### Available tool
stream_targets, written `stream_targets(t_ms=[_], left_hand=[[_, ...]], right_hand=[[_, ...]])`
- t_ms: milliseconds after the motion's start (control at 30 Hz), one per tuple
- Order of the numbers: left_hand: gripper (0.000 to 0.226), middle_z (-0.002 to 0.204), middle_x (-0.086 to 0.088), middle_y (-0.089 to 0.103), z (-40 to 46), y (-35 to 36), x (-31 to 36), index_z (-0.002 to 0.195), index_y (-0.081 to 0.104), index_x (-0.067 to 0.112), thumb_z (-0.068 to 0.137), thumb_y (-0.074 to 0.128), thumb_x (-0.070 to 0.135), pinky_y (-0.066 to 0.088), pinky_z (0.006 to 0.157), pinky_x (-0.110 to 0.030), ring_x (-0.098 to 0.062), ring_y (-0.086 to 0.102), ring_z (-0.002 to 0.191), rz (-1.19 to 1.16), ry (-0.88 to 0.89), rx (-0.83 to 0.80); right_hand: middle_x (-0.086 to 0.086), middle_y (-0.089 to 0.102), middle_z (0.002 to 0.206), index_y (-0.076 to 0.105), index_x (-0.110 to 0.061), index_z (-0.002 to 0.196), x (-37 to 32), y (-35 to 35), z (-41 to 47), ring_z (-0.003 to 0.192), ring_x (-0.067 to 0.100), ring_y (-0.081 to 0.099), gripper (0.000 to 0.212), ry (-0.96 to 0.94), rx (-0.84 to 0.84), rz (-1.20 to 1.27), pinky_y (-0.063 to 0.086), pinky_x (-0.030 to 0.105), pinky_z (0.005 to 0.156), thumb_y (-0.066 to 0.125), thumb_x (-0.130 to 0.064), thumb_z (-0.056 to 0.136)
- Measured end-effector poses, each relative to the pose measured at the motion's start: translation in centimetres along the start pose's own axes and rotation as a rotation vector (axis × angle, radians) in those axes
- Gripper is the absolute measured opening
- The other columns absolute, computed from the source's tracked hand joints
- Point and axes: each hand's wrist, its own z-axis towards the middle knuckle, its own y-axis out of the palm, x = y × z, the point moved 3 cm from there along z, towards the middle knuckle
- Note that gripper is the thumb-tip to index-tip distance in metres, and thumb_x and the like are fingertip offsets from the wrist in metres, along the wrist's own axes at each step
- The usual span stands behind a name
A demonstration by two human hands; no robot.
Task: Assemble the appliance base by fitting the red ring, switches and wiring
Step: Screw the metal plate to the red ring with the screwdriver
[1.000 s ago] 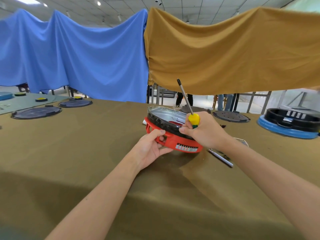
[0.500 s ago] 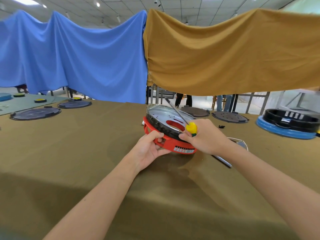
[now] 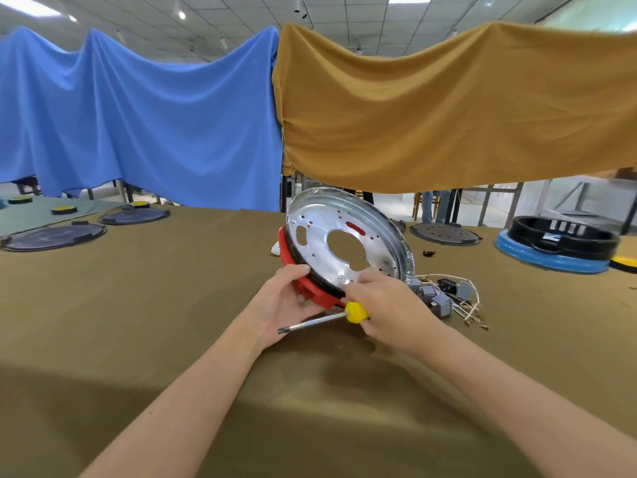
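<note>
Appliance base tilted on edge between both hands.
Left hand grips the red ring; right hand clasps the screwdriver and steadies the rim.

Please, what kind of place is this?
Probably an assembly workshop: similar black base plates lie along a long cloth-covered table, a wiring bundle waits nearby, and hung sheets divide the hall.

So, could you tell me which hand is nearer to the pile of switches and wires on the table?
Right. The right hand sits just beside the switches and wires, holding the screwdriver. The left hand is farther off, gripping the red ring on the far side of the right hand.
</note>
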Motion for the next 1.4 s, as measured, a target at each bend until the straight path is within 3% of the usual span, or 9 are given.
stream_targets(t_ms=[133, 267, 400, 467, 533, 667, 800, 1067, 1400], left_hand=[[0.069, 0.133, -0.016, 0.063, -0.1, 0.1, -0.1, 0.142, 0.048, 0.015, 0.080, 0.074, 0.029, 0.052, 0.099, -0.050, -0.033, 0.061, 0.122, 0.133, -0.009, 0.010], [0.061, 0.123, -0.017, 0.069, 0.4, -0.7, -0.9, 0.141, 0.043, 0.018, 0.087, 0.064, -0.003, 0.058, 0.091, -0.047, -0.035, 0.067, 0.112, 0.253, 0.044, 0.151], [0.058, 0.122, -0.019, 0.068, 0.5, -0.8, -0.7, 0.141, 0.044, 0.013, 0.088, 0.051, -0.012, 0.058, 0.087, -0.048, -0.036, 0.068, 0.108, 0.272, 0.067, 0.184], [0.062, 0.127, -0.018, 0.066, 0.5, -0.8, -0.7, 0.142, 0.041, 0.016, 0.089, 0.049, -0.014, 0.059, 0.084, -0.048, -0.035, 0.068, 0.108, 0.276, 0.098, 0.203], [0.065, 0.130, -0.014, 0.064, 0.5, -0.7, -0.7, 0.142, 0.039, 0.018, 0.088, 0.050, -0.016, 0.061, 0.082, -0.046, -0.033, 0.068, 0.109, 0.300, 0.137, 0.219], [0.065, 0.127, -0.012, 0.064, 0.5, -0.7, -0.9, 0.142, 0.037, 0.017, 0.087, 0.054, -0.013, 0.060, 0.082, -0.044, -0.030, 0.069, 0.108, 0.385, 0.188, 0.237], [0.074, 0.124, -0.005, 0.067, 0.5, -0.8, -0.9, 0.138, 0.040, 0.025, 0.073, 0.066, 0.001, 0.060, 0.079, -0.037, -0.023, 0.069, 0.109, 0.462, 0.210, 0.223], [0.065, 0.121, -0.007, 0.067, 0.9, -1.2, -1.1, 0.137, 0.041, 0.022, 0.085, 0.064, -0.010, 0.060, 0.073, -0.034, -0.022, 0.070, 0.104, 0.508, 0.239, 0.234], [0.064, 0.122, -0.007, 0.066, 1.1, -1.5, -1.3, 0.137, 0.040, 0.023, 0.086, 0.065, -0.008, 0.060, 0.074, -0.033, -0.022, 0.070, 0.105, 0.537, 0.222, 0.243]], right_hand=[[0.009, 0.062, 0.066, 0.065, -0.005, 0.079, -1.1, 0.7, -0.5, 0.070, 0.029, 0.060, 0.020, -0.105, 0.109, -0.129, 0.051, 0.039, 0.052, 0.074, 0.006, 0.065], [0.005, 0.059, 0.060, 0.067, -0.006, 0.073, -1.6, 1.8, -0.9, 0.058, 0.024, 0.058, 0.025, -0.144, 0.182, -0.158, 0.047, 0.032, 0.045, 0.084, 0.003, 0.058], [0.007, 0.063, 0.074, 0.069, -0.017, 0.100, -0.9, 2.0, -1.3, 0.071, 0.025, 0.061, 0.017, -0.010, 0.144, 0.072, 0.050, 0.034, 0.059, 0.073, -0.013, 0.084], [0.001, 0.059, 0.070, 0.055, -0.034, 0.087, -0.5, 1.9, -1.5, 0.068, 0.018, 0.054, 0.022, 0.085, 0.174, 0.238, 0.041, 0.032, 0.059, 0.071, -0.020, 0.088], [-0.008, 0.054, 0.062, 0.036, -0.029, 0.067, 0.1, 2.1, -1.4, 0.065, 0.013, 0.050, 0.041, 0.224, 0.225, 0.373, 0.035, 0.032, 0.056, 0.070, -0.024, 0.090], [0.001, 0.074, 0.079, 0.041, -0.026, 0.062, 0.7, 2.6, -0.7, 0.083, 0.021, 0.069, 0.040, 0.458, 0.208, 0.546, 0.053, 0.043, 0.071, 0.074, -0.027, 0.086], [-0.007, 0.072, 0.075, 0.048, -0.035, 0.059, 0.8, 2.8, 0.2, 0.077, 0.015, 0.066, 0.039, 0.544, 0.245, 0.567, 0.054, 0.038, 0.071, 0.078, -0.021, 0.080], [0.003, 0.065, 0.078, 0.063, -0.015, 0.083, 0.3, 3.5, 0.4, 0.077, 0.023, 0.059, 0.020, 0.516, 0.216, 0.415, 0.048, 0.038, 0.067, 0.078, -0.028, 0.080], [0.001, 0.067, 0.077, 0.061, -0.019, 0.083, 0.7, 3.8, 0.9, 0.078, 0.024, 0.063, 0.021, 0.583, 0.192, 0.392, 0.054, 0.044, 0.071, 0.080, -0.026, 0.078]])
